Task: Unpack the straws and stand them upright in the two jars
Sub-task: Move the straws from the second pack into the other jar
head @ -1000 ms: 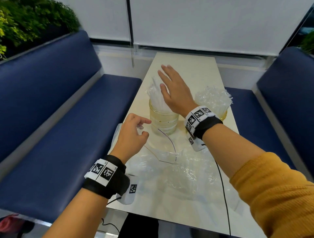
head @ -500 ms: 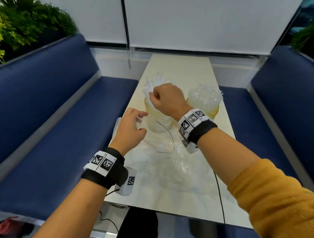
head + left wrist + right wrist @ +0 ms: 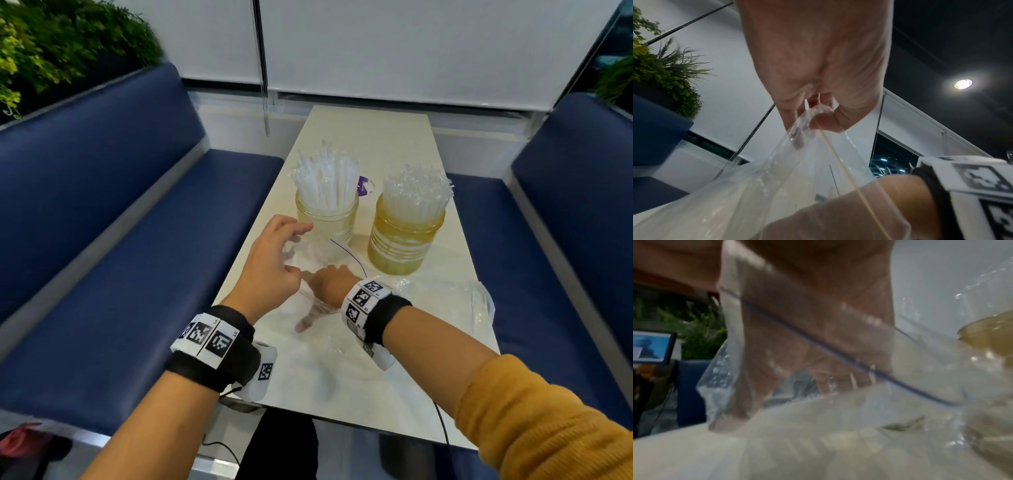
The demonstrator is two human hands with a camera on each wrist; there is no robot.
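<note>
Left hand [image 3: 270,270] pinches clear bag [image 3: 315,253] rim near table's [image 3: 370,137] left edge. Right hand [image 3: 329,284] reaches inside bag, finger grip unclear. Both jars [image 3: 404,236] hold upright straws [image 3: 327,178].

Blue benches [image 3: 144,219], white blinds [image 3: 411,48]

The head view is evenly and softly lit from above, with faint shadows beside the jars [image 3: 404,236] on the pale worktop [image 3: 370,137]; its edges bow and smear. In the left wrist view a ceiling lamp [image 3: 963,84] flares against a dark ceiling. The right wrist view is dim, grainy and blurred, with glints on the clear plastic bag [image 3: 920,386].
</note>
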